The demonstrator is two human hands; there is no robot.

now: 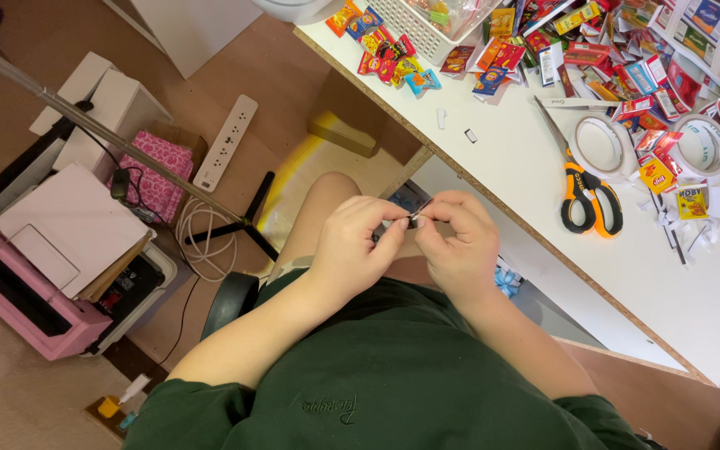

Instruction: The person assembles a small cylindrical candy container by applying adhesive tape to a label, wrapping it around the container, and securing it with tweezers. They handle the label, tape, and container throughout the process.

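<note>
My left hand (353,243) and my right hand (460,248) meet over my lap, just off the edge of the white table (543,217). Both pinch a tiny dark and white paper piece (414,218) between thumb and fingertips. The piece is too small to make out in detail, and my fingers hide most of it. On the table to the right lie orange-handled scissors (587,187) and two rolls of clear tape (600,143) (702,146).
Several tiny colourful paper packets (393,58) are strewn across the table's far side beside a white basket (414,29). On the floor to the left are a pink machine (27,304), white boxes, a power strip (225,142), cables and a stand's black legs.
</note>
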